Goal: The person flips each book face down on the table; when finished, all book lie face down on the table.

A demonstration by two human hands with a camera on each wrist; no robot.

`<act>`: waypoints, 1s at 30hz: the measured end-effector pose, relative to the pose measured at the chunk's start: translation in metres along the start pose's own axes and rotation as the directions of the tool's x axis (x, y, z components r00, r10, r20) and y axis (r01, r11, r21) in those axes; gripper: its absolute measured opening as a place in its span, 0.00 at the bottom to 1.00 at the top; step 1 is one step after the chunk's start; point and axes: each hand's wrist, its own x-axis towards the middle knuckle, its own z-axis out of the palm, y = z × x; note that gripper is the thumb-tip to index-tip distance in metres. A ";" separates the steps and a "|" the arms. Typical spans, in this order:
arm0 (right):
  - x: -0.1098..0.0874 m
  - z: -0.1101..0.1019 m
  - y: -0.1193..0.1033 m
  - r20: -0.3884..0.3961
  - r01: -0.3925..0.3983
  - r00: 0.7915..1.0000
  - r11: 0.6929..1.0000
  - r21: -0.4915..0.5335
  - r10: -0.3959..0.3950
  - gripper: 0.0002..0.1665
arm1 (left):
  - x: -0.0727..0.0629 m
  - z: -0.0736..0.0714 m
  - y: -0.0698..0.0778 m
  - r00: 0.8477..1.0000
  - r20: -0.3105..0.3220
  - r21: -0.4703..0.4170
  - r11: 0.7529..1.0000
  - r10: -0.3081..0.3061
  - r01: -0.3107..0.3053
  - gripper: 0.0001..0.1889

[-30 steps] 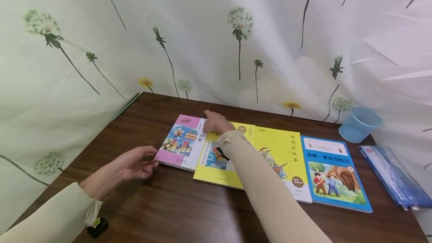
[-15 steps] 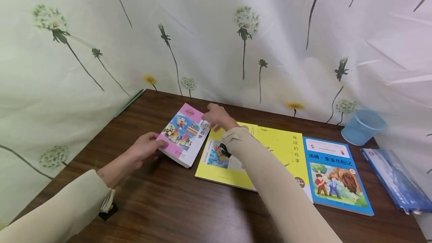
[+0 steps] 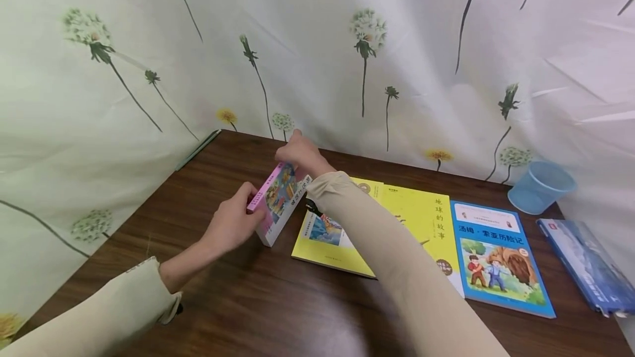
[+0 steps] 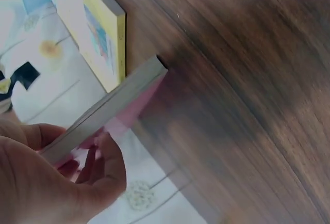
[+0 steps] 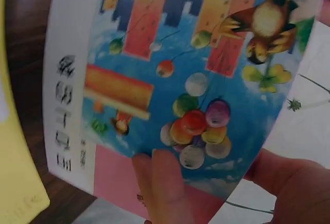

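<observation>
Tipped up from lying flat, and drawn off the yellow cover it lay against, the pink-and-white balloon-cover paperback [image 3: 285, 197] now stands on a slant, its pink spine uppermost and its front turned toward 3 o'clock; it is left of centre on the wood-grain table [image 3: 278, 313], and I cannot tell whether its lower edge touches the wood.

With my left hand [image 3: 230, 219] I pinch its near end, thumb on the front cover, fingers on the pink back; with my right hand [image 3: 302, 154] I grip the far end, fingertips over the front, thumb at the spine side; I judge both pinches should stay even, close to the spine and light, so the pages don't splay or the cover crease.

Just beside it, at 4 o'clock, lies the yellow pirate-cover book [image 3: 315, 252], a strip of wood between, so a low swing that way could catch its edge; the yellow ship-cover book [image 3: 419, 208], then the blue Tom Sawyer book [image 3: 501, 260], continue the row, partly under my sleeve; the light-blue cup [image 3: 541, 186] is well off at 3 o'clock; the dandelion curtain [image 3: 317, 81] bounds 12 o'clock; freer room seems to lie at 7 o'clock.
</observation>
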 end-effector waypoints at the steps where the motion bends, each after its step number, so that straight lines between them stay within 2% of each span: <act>1: -0.001 -0.001 0.000 0.000 -0.004 1.000 1.000 -0.003 0.004 0.40 | -0.001 0.001 0.002 1.000 -0.002 -0.004 1.000 0.005 -0.005 0.15; 4: -0.003 -0.005 0.003 -0.016 -0.008 1.000 1.000 -0.010 0.007 0.39 | -0.005 0.003 0.004 1.000 0.004 -0.045 0.999 0.010 -0.010 0.18; 8: -0.005 -0.010 0.007 0.001 -0.004 1.000 0.997 0.078 0.004 0.40 | -0.009 0.004 0.003 0.999 0.036 -0.129 0.992 -0.005 0.010 0.24; 12: -0.009 -0.016 0.014 0.047 -0.001 0.999 0.984 0.179 -0.008 0.39 | -0.008 -0.002 -0.002 0.992 0.090 -0.244 0.964 -0.089 0.109 0.34; 14: -0.011 -0.019 0.018 0.076 -0.003 0.997 0.975 0.222 -0.015 0.42 | -0.005 -0.007 -0.008 0.975 0.155 -0.295 0.934 -0.159 0.199 0.37; 17: -0.012 -0.024 0.024 0.119 -0.012 0.993 0.959 0.283 -0.023 0.49 | 0.001 -0.010 -0.022 0.927 0.297 -0.323 0.889 -0.230 0.324 0.38; 20: -0.012 -0.028 0.029 0.137 -0.017 0.990 0.939 0.342 -0.032 0.53 | 0.004 -0.007 -0.034 0.874 0.410 -0.314 0.859 -0.261 0.404 0.39; 22: -0.010 -0.030 0.031 0.147 -0.019 0.988 0.925 0.380 -0.040 0.54 | 0.005 -0.005 -0.040 0.854 0.451 -0.329 0.841 -0.259 0.429 0.38; 24: -0.008 -0.030 0.031 0.154 -0.022 0.987 0.912 0.409 -0.045 0.54 | 0.004 -0.004 -0.045 0.835 0.489 -0.370 0.806 -0.253 0.461 0.37; 27: -0.006 -0.030 0.032 0.164 -0.024 0.985 0.907 0.421 -0.050 0.55 | 0.004 -0.007 -0.047 0.816 0.523 -0.428 0.751 -0.248 0.503 0.34; 29: -0.005 -0.030 0.032 0.162 -0.016 0.985 0.914 0.406 -0.054 0.56 | 0.006 -0.011 -0.047 0.817 0.516 -0.448 0.731 -0.258 0.514 0.31; 30: -0.005 -0.030 0.033 0.157 -0.006 0.986 0.919 0.394 -0.061 0.57 | 0.008 -0.013 -0.046 0.823 0.502 -0.451 0.732 -0.265 0.511 0.29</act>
